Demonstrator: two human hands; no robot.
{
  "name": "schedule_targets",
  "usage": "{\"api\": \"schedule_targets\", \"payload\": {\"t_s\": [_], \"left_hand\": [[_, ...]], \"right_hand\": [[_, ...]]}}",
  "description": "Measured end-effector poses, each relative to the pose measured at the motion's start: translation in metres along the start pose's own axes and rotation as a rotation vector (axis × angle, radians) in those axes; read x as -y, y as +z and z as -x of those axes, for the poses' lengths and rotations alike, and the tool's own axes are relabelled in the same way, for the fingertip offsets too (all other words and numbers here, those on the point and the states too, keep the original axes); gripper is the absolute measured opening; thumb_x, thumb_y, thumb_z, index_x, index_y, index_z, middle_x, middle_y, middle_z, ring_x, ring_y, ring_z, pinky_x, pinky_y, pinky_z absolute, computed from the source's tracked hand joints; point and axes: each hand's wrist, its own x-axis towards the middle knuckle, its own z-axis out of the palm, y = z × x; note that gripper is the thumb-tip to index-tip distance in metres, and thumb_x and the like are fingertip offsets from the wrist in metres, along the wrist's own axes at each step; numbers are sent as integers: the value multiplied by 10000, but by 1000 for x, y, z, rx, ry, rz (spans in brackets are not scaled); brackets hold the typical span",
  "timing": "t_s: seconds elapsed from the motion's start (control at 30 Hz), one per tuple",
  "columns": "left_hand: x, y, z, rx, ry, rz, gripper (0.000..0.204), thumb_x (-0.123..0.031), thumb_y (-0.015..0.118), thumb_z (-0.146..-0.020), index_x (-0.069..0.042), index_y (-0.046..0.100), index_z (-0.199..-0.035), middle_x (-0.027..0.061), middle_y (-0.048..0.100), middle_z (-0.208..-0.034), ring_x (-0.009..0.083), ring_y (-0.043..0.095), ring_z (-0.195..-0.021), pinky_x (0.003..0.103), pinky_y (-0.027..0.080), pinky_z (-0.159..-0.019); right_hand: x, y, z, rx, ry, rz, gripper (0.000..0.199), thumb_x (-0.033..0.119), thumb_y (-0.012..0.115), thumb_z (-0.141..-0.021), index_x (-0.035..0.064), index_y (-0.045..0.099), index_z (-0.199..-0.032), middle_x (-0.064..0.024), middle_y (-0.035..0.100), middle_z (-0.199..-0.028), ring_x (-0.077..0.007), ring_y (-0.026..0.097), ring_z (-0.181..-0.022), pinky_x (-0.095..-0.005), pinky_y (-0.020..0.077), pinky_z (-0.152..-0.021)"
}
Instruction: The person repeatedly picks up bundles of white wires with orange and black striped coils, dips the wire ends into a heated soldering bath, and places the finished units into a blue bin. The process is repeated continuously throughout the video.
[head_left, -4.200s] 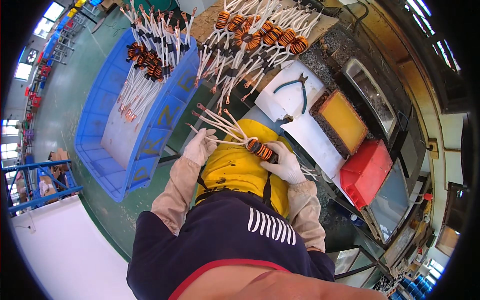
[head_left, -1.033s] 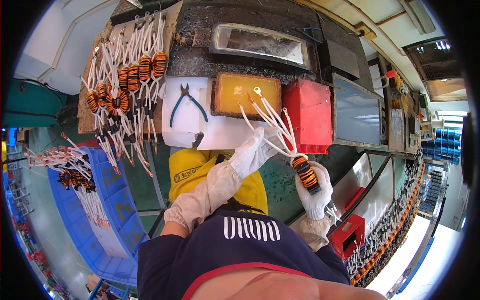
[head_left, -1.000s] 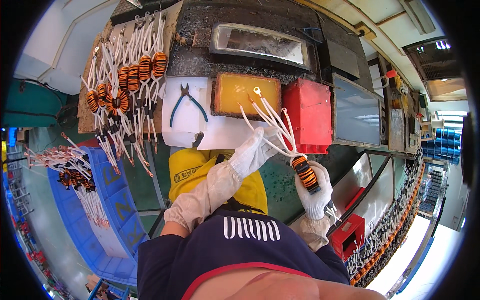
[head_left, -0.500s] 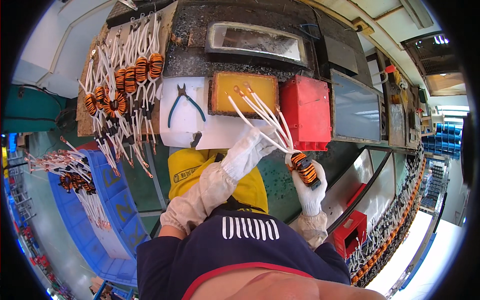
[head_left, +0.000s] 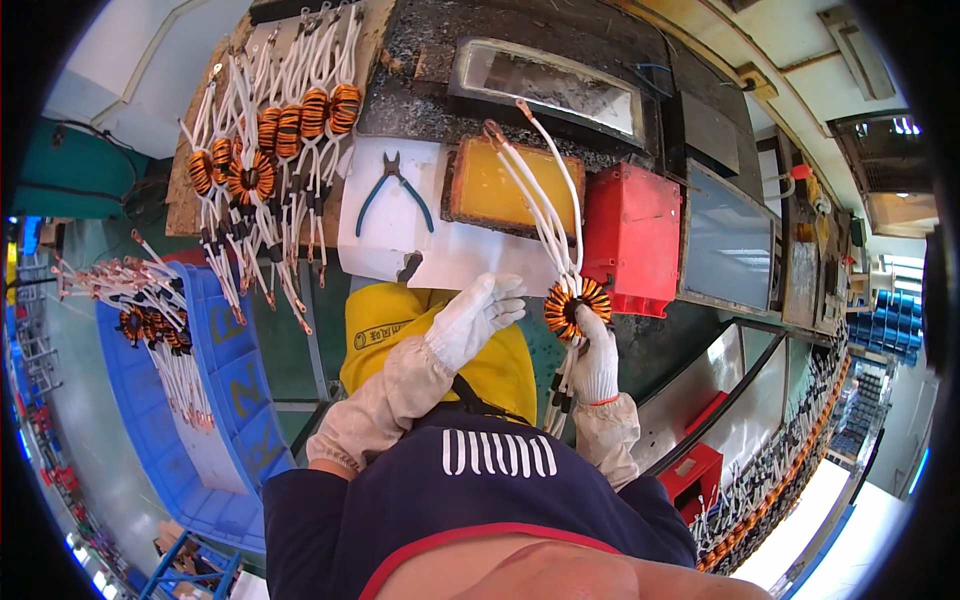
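Note:
In my right hand (head_left: 596, 360), gloved in white, is a toroidal coil (head_left: 557, 311) wound with orange-and-black wire, its round face turned up. The thumb lies over the ring at its centre hole, and the fingers behind it are hidden. White leads (head_left: 540, 215) with copper lugs rise from the coil over the yellow block; more leads with black sleeves hang below it. My left hand (head_left: 477, 318), also gloved, is open to the left of the coil, touching nothing, fingers stretched out. Green-handled cutting pliers (head_left: 420, 203) lie spread on white paper.
Several similar coils (head_left: 250, 178) lie on a board at the left. A blue bin (head_left: 225, 350) below holds more. Beside the framed yellow block (head_left: 500, 195) stands a red box (head_left: 632, 235). A black tray (head_left: 550, 85) sits behind. Rows of coils (head_left: 780, 500) line the lower right.
The coil has turned from edge-on to face-up and moved slightly left with my right hand. My left hand has come away from the leads, down and left. The view has shifted a little.

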Motion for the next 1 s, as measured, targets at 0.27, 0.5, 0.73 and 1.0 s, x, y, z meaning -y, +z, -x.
{"api": "schedule_targets", "payload": {"t_s": [0.27, 0.5, 0.73, 1.0], "left_hand": [[-4, -2, 2, -22, 1, 7, 509, -395, 467, -1009, 18, 491, -1306, 158, 582, -1250, 241, 587, -1065, 386, 457, -988], [-4, -2, 2, -10, -8, 15, 495, -390, 472, -1007, 7, 498, -1302, 149, 585, -1247, 236, 588, -1063, 383, 454, -990], [-10, 8, -1, 47, 28, -58, 466, -363, 479, -1007, 2, 505, -1297, 143, 588, -1247, 229, 582, -1091, 396, 443, -1001], [-19, 81, -43, 175, -10, -200, 554, -433, 513, -973, -12, 479, -1332, 134, 554, -1302, 247, 554, -1138, 398, 409, -1038]], "right_hand": [[-5, 1, -9, 6, 27, 20, 405, 256, 620, -888, -17, 620, -1188, -60, 663, -1086, -136, 623, -927, -271, 472, -809], [-2, 5, -6, -18, 54, -40, 379, 218, 613, -895, -51, 620, -1163, -74, 668, -1051, -144, 628, -936, -290, 488, -832], [11, -6, 8, -20, 4, 10, 324, 191, 635, -892, 8, 620, -1160, -52, 663, -965, -143, 618, -796, -283, 511, -717], [62, -20, 21, -97, -442, 269, 321, 53, 722, -789, 0, 621, -1089, -78, 662, -1001, -166, 635, -892, -296, 507, -796]]}}
